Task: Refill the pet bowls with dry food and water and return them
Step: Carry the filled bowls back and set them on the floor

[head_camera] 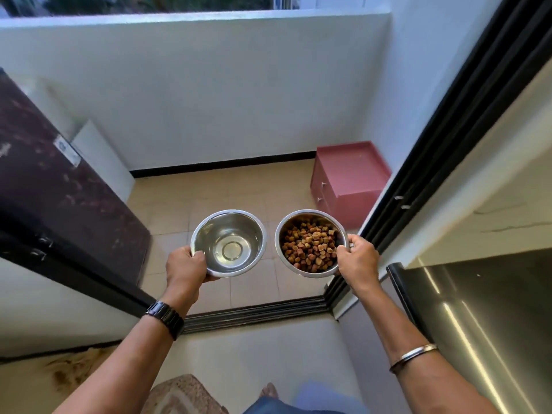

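Pinching the near rim of each steel bowl, both hands were clamped shut: the left hand (184,265) with thumb over the lip of the water bowl (228,242) and fingers curled beneath, the right hand (357,261) closed the same way on the food bowl (310,243). Both bowls were held out at about the same height, side by side with a narrow gap between the rims, above the tiled floor just past the door track.

Water (230,249) lay shallow and clear in the left bowl; kibble (309,245) was heaped brown and tan in the right. Filling looked done; carrying back was the step in hand, by my reading. To do it well: keep the water bowl level, since a one-sided rim grip lets it tip away from the hand; step over the track rather than scuff it; lower both bowls flat and let go only once each base sits on the floor.

A black watch (165,318) sat on the left wrist, a metal bangle (413,355) on the right.

Floor ahead: beige tiles (179,204), a small balcony-like space closed by a white wall (194,94) with a dark skirting. A pink drawer cabinet (348,180) stood in the far right corner, a dark maroon cabinet (59,186) at left. A black sliding-door track (254,313) crossed the threshold, its frame (442,138) rising at right. A mat (182,395) lay near the feet
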Action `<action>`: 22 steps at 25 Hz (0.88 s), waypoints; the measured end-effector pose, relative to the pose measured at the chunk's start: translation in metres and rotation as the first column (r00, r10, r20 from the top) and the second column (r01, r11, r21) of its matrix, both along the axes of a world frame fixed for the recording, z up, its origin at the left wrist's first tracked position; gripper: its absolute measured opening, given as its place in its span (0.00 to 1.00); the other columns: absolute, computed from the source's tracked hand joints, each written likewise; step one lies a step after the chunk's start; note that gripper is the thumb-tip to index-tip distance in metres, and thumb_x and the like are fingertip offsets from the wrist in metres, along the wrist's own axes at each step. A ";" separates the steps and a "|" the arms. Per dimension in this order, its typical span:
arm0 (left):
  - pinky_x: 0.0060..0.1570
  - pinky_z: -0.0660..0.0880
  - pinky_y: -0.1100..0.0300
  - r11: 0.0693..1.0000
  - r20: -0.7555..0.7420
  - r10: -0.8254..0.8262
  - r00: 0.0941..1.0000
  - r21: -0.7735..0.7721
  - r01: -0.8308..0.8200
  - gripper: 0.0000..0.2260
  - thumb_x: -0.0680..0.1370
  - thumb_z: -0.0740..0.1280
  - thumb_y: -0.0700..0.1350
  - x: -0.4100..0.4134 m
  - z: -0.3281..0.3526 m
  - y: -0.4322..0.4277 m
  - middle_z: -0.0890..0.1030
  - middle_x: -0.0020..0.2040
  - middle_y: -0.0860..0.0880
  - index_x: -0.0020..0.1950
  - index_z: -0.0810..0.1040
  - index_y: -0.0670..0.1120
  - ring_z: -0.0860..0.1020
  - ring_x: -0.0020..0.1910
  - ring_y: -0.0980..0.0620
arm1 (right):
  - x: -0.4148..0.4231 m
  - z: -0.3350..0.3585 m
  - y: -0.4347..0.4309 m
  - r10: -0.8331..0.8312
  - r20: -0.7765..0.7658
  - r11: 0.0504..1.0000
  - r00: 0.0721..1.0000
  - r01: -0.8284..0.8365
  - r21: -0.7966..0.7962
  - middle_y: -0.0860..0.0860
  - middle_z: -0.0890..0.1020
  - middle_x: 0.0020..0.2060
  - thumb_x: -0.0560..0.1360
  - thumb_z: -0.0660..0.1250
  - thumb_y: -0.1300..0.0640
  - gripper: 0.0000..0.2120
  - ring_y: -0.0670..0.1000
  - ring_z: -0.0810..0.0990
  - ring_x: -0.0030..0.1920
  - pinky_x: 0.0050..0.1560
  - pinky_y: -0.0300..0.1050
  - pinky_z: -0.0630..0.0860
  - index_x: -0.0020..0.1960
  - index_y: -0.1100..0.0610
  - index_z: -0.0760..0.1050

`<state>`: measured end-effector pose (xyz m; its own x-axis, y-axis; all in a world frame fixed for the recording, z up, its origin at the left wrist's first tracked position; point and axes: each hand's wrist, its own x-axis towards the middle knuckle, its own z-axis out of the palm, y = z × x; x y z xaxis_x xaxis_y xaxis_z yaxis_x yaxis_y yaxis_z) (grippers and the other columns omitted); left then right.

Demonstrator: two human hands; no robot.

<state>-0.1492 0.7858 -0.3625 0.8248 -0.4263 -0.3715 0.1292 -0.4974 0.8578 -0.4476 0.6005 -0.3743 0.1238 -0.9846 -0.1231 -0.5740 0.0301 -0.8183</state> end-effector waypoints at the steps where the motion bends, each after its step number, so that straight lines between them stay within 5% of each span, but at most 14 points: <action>1: 0.32 0.87 0.48 1.000 0.004 0.020 1.000 -0.001 -0.020 0.09 0.82 0.64 0.31 0.006 0.002 -0.004 0.86 0.47 0.32 0.48 0.82 0.36 0.88 0.41 0.33 | 0.012 -0.001 -0.008 0.011 0.011 1.000 1.000 -0.011 0.005 0.54 0.86 0.38 0.79 0.66 0.66 0.11 0.56 0.88 0.38 0.33 0.55 0.88 0.47 0.54 0.84; 10: 0.28 0.86 0.52 0.990 0.018 0.141 0.990 0.010 -0.141 0.08 0.82 0.64 0.31 0.066 0.003 -0.065 0.84 0.45 0.38 0.51 0.83 0.34 0.86 0.40 0.39 | 0.104 -0.003 -0.096 0.091 0.046 0.995 0.995 -0.092 0.028 0.54 0.87 0.40 0.78 0.65 0.67 0.12 0.55 0.88 0.38 0.28 0.48 0.86 0.50 0.56 0.85; 22: 0.30 0.86 0.49 0.973 0.007 0.228 0.974 0.019 -0.229 0.08 0.80 0.64 0.31 0.156 -0.013 -0.192 0.85 0.48 0.34 0.49 0.82 0.32 0.86 0.39 0.36 | 0.204 -0.013 -0.251 0.130 0.035 0.990 0.991 -0.132 0.057 0.54 0.87 0.40 0.76 0.66 0.66 0.12 0.56 0.89 0.38 0.30 0.55 0.87 0.50 0.54 0.86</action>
<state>0.0067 0.5940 -0.3753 0.9015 -0.2192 -0.3732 0.2370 -0.4717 0.8493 -0.2439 0.3492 -0.3874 0.2563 -0.9506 -0.1749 -0.5502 0.0053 -0.8350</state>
